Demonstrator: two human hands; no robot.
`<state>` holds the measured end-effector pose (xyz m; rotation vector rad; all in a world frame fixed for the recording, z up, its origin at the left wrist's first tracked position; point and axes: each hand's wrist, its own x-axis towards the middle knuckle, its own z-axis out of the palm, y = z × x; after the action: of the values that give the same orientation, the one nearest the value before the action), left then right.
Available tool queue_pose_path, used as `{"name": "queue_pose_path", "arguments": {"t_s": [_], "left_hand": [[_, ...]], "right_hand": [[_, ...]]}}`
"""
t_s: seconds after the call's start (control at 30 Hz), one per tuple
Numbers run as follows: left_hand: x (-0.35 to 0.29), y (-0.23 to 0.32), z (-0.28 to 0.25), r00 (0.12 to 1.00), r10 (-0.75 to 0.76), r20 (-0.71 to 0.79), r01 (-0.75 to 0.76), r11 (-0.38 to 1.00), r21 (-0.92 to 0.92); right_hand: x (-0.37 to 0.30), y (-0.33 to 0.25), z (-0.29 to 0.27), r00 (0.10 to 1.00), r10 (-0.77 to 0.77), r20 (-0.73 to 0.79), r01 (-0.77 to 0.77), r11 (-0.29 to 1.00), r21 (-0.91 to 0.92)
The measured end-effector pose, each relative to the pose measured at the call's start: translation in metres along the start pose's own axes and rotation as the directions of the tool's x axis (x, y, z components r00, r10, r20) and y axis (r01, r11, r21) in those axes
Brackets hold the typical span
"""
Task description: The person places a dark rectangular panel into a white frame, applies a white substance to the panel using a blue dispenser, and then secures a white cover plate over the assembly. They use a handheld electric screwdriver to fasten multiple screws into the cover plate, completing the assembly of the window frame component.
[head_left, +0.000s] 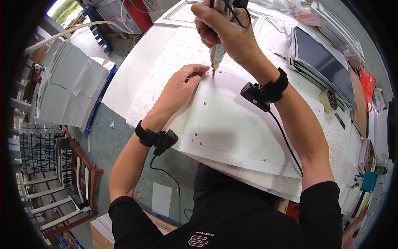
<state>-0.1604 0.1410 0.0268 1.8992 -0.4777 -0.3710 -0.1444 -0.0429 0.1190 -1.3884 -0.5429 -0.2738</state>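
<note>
My right hand (222, 31) is wrapped around an electric screwdriver (216, 54), held upright with its tip down at the far left corner of a white panel (240, 120). Whether the tip sits in a screw is too small to tell. Close beside the tip, my left hand (182, 85) rests on the panel's left edge, fingers stretched toward the corner, holding nothing. Small screws (205, 103) dot the panel near its left and front edges. Both wrists wear black straps with small boxes and cables.
The white worktable (145, 83) extends under and beyond the panel. A framed white panel (178, 12) lies at its far side. To the right are stacked dark panels (321, 54) and a tape roll (328, 101). Stacked white boards (66, 83) and a rack (70, 182) stand left.
</note>
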Motion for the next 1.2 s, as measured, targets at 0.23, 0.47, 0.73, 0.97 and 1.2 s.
{"name": "queue_pose_path", "arguments": {"t_s": [0.23, 0.47, 0.73, 0.97, 1.2], "left_hand": [[0.003, 0.002, 0.004, 1.000, -0.014, 0.010, 0.014, 0.999, -0.035], [-0.003, -0.008, 0.000, 0.997, 0.078, -0.029, -0.077, 0.997, 0.029], [-0.027, -0.007, 0.024, 0.914, 0.372, 0.163, -0.404, 0.786, 0.469], [-0.041, -0.013, 0.033, 0.868, 0.435, 0.240, -0.470, 0.560, 0.682], [-0.027, -0.015, 0.033, 0.788, 0.517, 0.334, -0.535, 0.309, 0.786]], "right_hand": [[-0.011, 0.008, -0.004, 0.998, -0.019, 0.055, 0.024, 0.996, -0.091], [-0.007, -0.012, 0.022, 0.997, -0.025, 0.078, 0.028, 0.999, -0.032], [0.035, 0.029, 0.052, 0.837, -0.498, 0.229, 0.546, 0.731, -0.408], [0.029, 0.074, 0.087, 0.765, 0.149, 0.626, 0.450, 0.571, -0.686], [0.028, 0.082, 0.067, 0.738, 0.244, 0.629, 0.426, 0.554, -0.715]]}}
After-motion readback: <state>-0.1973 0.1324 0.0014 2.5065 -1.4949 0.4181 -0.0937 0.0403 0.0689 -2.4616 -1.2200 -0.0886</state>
